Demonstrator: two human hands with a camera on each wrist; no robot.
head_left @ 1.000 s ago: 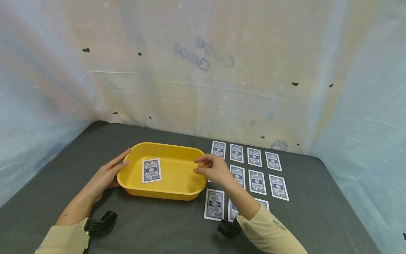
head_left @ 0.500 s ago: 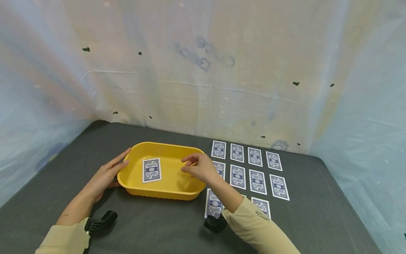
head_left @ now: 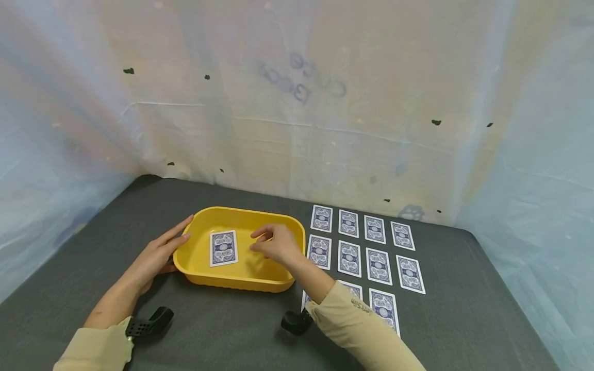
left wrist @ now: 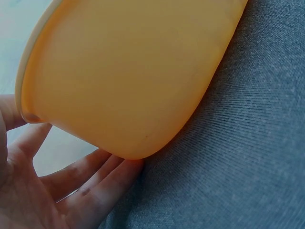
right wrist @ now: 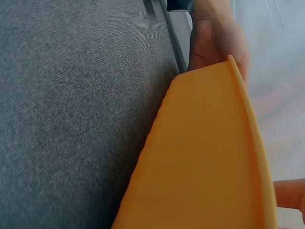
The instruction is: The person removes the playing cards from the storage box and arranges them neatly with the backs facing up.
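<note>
A yellow plastic tray [head_left: 232, 284] stands on the dark table with one blue-backed playing card [head_left: 224, 248] lying face down inside. My left hand [head_left: 155, 257] holds the tray's left end. In the left wrist view, that hand [left wrist: 86, 186] has its thumb side at the rim and other fingers against the lower outer wall. Over the tray's right half hovers my right hand [head_left: 278, 245], fingers loosely bent, nothing visible between them. The right wrist view shows mostly the tray's outer wall [right wrist: 205, 152], with part of a right finger [right wrist: 288, 193] past the rim.
Several playing cards [head_left: 349, 258] lie face down in rows to the tray's right, on the dark cloth-covered table [head_left: 223, 330]. The right forearm [head_left: 320, 283] covers part of the nearest row. Behind the table hangs a pale plastic sheet [head_left: 297, 144].
My right hand has moved left from the tray's right rim to over its inside, uncovering cards in the middle row. The left hand, tray and card inside stay nearly where they were.
</note>
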